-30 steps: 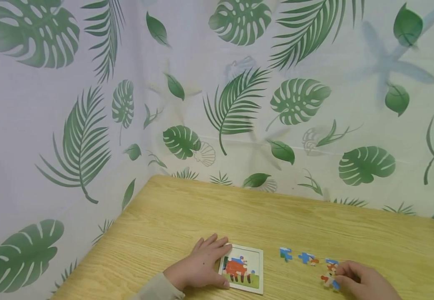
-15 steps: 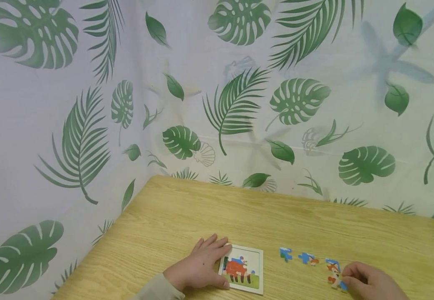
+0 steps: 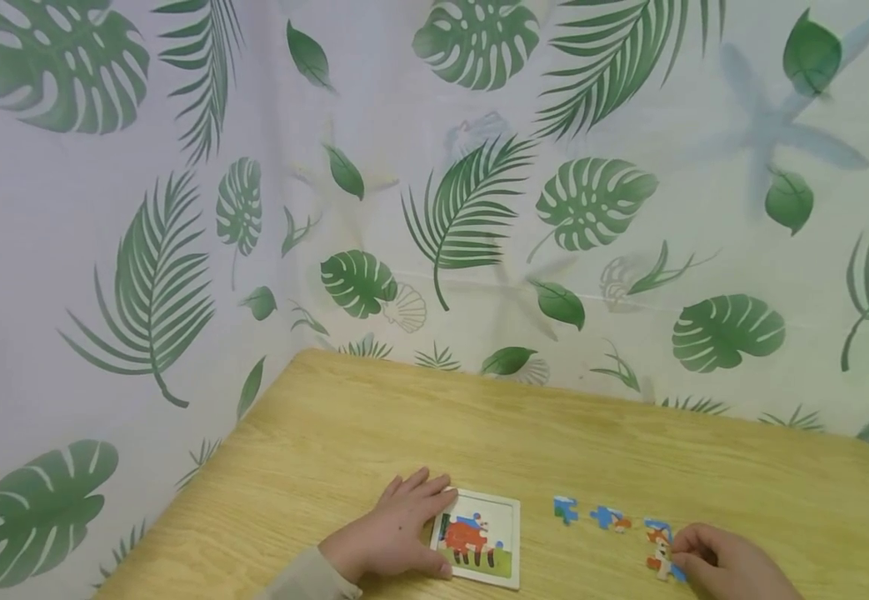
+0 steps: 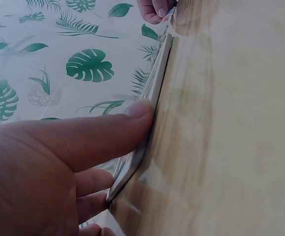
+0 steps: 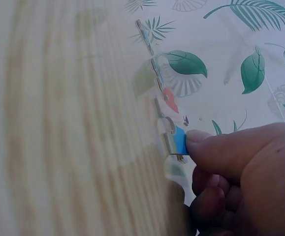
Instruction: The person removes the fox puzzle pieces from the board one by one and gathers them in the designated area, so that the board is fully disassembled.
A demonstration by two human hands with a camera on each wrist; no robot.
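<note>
My left hand (image 3: 397, 529) lies at the left side of a square puzzle board (image 3: 515, 542) with a pale raised border. Its fingers are spread and touch the upper left corner; the thumb rests on the lower left edge. The thumb on the board's edge (image 4: 157, 86) also shows in the left wrist view. A red animal on dark legs forms part of the picture on the board. My right hand (image 3: 734, 562) pinches a puzzle piece (image 3: 657, 564) by its right side, between thumb and curled fingers. In the right wrist view the thumb meets the piece's blue corner (image 5: 179, 141).
Right of the board, loose puzzle pieces lie in a row on the wooden table (image 3: 404, 417): a blue and green piece (image 3: 565, 509), a blue and orange piece (image 3: 610, 518) and a piece with a fox face (image 3: 657, 530). A leaf-patterned curtain (image 3: 479, 317) borders the table behind and left.
The pinched piece first shifts slightly right, below the fox-face piece, and the right hand then closes back onto its right side. The left hand stays on the board. The head view shifts slightly.
</note>
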